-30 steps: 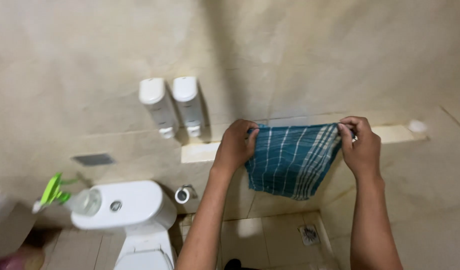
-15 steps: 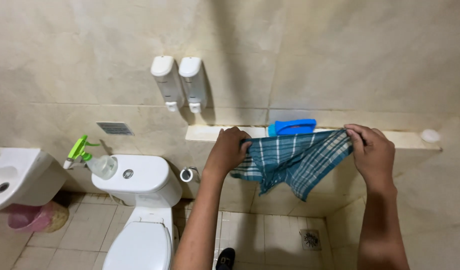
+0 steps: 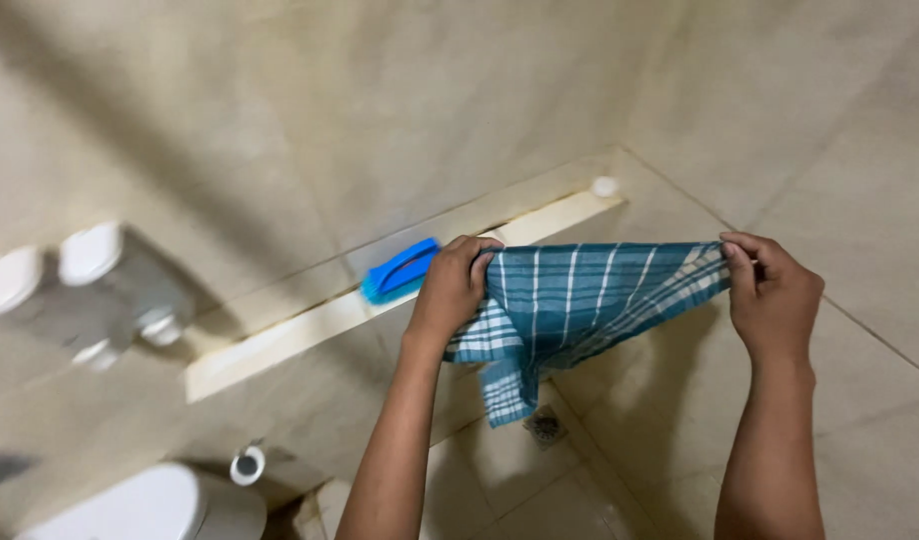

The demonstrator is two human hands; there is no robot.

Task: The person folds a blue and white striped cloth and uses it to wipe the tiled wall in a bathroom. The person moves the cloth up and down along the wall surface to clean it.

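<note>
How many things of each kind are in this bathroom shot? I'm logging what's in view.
Cloth, held by left hand and right hand: 1
Brush: 1
Dispensers: 2
Toilet: 1
Paper roll: 1
Drain: 1
Small white item on ledge: 1
Total: 8

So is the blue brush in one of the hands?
No, the blue brush lies on the wall ledge; both hands hold the checked cloth.

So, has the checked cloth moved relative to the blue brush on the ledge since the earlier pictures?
Yes. The checked cloth covered the blue brush a second ago, then dropped below it; now it hangs lower and to the right, away from the ledge, leaving the brush uncovered.
</note>
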